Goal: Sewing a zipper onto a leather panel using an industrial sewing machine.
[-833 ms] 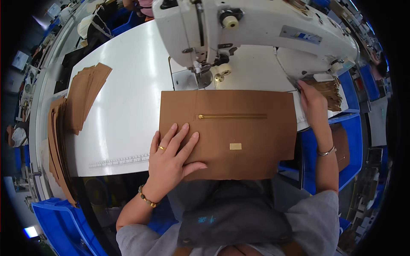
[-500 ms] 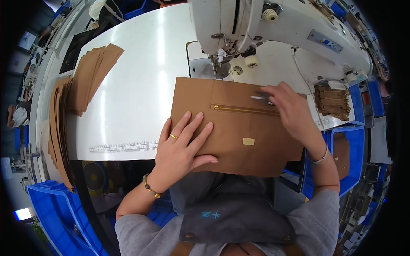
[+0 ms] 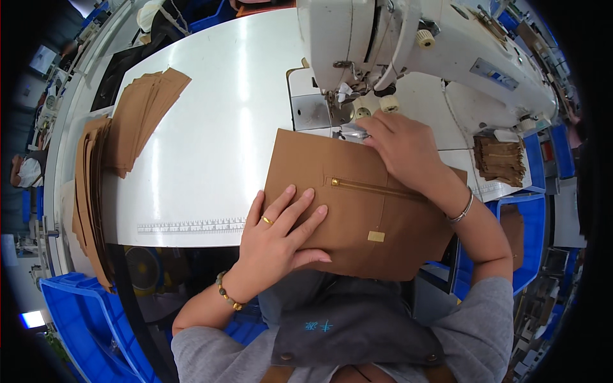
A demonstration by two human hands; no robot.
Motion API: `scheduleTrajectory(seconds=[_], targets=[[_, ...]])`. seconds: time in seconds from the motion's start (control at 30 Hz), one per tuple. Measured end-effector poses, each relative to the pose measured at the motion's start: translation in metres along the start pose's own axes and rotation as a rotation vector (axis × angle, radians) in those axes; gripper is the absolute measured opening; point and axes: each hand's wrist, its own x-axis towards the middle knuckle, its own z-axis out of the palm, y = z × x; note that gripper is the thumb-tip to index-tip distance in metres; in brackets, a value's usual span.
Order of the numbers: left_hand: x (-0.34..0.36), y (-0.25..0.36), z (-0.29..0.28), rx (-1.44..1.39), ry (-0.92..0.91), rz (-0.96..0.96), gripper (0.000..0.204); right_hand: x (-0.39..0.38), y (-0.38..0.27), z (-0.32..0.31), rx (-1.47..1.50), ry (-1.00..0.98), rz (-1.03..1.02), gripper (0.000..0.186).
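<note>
A brown flat panel (image 3: 306,156) lies at the table's front edge, its lower part hanging over toward my lap. A gold-toothed zipper (image 3: 377,187) is set into it, with a small yellowish label (image 3: 376,236) below. My left hand (image 3: 281,230) rests flat on the panel's left side, fingers spread. At the panel's far edge, my right hand (image 3: 399,143) is closed on small silver thread snips (image 3: 348,135), partly hidden by the fingers. Their tips point left, just in front of the sewing machine's needle area (image 3: 338,108).
The white sewing machine (image 3: 440,38) stands over the table (image 3: 204,127). Brown pieces (image 3: 143,115) and a thicker brown stack (image 3: 89,185) lie at left. A bundle of brown strips (image 3: 498,158) sits at right. Blue bins (image 3: 83,319) flank the table.
My right hand has moved left and away from me, from above the zipper to the panel's far edge. The panel has tilted slightly in view, with my left hand still on it.
</note>
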Motion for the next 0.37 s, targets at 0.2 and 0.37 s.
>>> scheduleTrajectory(seconds=[0.2, 0.37], targets=[[-0.018, 0.005, -0.002, -0.036, 0.021, 0.006, 0.076, 0.006, 0.003, 0.015, 0.046, -0.055, -0.056, 0.014], [-0.02, 0.001, 0.003, -0.019, 0.052, 0.036, 0.076, 0.003, -0.006, 0.015, 0.06, -0.113, 0.004, 0.013]])
